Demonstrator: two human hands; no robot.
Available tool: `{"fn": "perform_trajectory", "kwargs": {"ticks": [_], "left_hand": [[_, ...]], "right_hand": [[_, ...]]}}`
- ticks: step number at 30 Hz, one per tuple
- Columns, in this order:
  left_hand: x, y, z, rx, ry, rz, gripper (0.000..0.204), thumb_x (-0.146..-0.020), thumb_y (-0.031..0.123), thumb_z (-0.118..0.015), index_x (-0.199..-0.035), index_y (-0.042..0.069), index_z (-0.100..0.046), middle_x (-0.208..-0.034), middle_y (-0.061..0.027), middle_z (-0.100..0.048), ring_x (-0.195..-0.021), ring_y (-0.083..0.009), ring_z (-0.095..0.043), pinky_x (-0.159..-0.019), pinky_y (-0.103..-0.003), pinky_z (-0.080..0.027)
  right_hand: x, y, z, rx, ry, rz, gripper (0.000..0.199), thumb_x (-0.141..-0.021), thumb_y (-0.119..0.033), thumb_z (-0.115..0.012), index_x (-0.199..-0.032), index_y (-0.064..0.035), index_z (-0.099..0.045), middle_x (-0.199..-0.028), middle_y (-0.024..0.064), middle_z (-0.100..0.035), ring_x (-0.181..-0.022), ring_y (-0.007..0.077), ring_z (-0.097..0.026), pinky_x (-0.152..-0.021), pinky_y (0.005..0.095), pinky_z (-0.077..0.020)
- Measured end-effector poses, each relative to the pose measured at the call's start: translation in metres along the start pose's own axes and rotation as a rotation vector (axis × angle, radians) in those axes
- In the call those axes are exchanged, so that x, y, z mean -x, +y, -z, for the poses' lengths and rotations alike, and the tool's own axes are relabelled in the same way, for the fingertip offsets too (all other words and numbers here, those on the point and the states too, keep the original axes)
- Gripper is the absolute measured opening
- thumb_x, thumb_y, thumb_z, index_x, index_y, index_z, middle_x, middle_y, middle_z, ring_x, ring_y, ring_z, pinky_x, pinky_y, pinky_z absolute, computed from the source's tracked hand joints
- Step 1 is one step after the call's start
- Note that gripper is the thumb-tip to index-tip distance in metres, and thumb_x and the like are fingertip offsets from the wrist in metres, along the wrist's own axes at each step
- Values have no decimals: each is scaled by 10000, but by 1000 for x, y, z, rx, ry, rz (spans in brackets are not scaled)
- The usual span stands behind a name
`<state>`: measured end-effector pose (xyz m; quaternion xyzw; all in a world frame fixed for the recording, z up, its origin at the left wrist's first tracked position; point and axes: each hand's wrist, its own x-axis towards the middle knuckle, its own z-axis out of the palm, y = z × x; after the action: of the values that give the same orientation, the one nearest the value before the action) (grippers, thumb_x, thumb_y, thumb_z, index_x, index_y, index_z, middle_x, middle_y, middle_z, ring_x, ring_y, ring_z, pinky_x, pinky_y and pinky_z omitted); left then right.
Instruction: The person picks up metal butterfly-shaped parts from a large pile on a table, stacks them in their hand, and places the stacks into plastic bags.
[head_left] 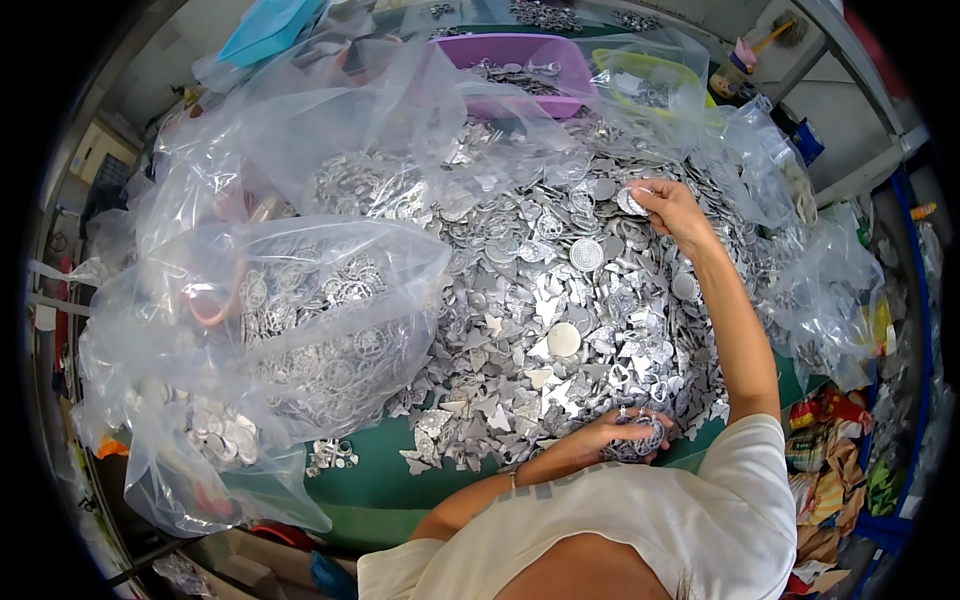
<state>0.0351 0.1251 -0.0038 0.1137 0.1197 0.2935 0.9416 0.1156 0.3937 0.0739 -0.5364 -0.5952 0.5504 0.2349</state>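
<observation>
A broad heap of small silvery metal pieces (520,340) covers the green table. Among the flat shapes lie a plain pale disc (564,340) and a patterned round piece (586,254). My right hand (672,212) reaches to the far right part of the heap, thumb and fingers pinched on a round silver piece (632,202). Close to my body, my left hand (612,432) is curled around several round openwork metal pieces (636,440), held low over the heap's near edge.
A clear plastic bag (345,330) of ring-like openwork pieces stands at the left. Behind the heap are a purple basin (578,72) and a yellow-green basin (700,82), both with metal pieces. More clear plastic (825,290) lies at the right, beside a metal frame (870,165).
</observation>
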Motion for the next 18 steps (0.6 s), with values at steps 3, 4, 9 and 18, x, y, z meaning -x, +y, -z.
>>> {"fn": "perform_trajectory", "kwargs": {"ticks": [3, 4, 9, 18], "left_hand": [[2, 2, -1, -20, 20, 5, 420, -803, 243, -621, -1148, 36, -498, -979, -113, -597, -780, -161, -572, -695, -266, -476], [1, 2, 0, -16, 9, 4, 423, -802, 243, -623, -1149, 37, -497, -982, -113, -597, -784, -162, -573, -698, -266, -476], [-2, -3, 4, -62, -41, -16, 453, -799, 297, -626, -1163, 60, -495, -974, -106, -588, -789, -149, -570, -697, -273, -475], [-1, 0, 2, -71, -23, -10, 448, -796, 279, -628, -1153, 42, -497, -990, -112, -595, -812, -155, -579, -724, -268, -473]], "right_hand": [[-8, 1, -2, 109, -29, 55, 277, -821, -197, -624, -1026, -12, -601, -666, -47, -477, -504, 53, -351, -453, 205, -278], [-11, -3, -4, 154, -31, 132, 285, -814, -194, -631, -1019, 2, -603, -703, -21, -514, -548, 72, -397, -495, 215, -325], [-49, 3, -9, 839, 32, 491, 360, -766, -197, -644, -1060, 3, -587, -937, 181, -628, -885, 312, -592, -776, 370, -444], [-47, -14, -13, 993, -113, 389, 286, -744, -144, -628, -991, -1, -611, -916, 173, -629, -851, 263, -601, -764, 347, -452]]}}
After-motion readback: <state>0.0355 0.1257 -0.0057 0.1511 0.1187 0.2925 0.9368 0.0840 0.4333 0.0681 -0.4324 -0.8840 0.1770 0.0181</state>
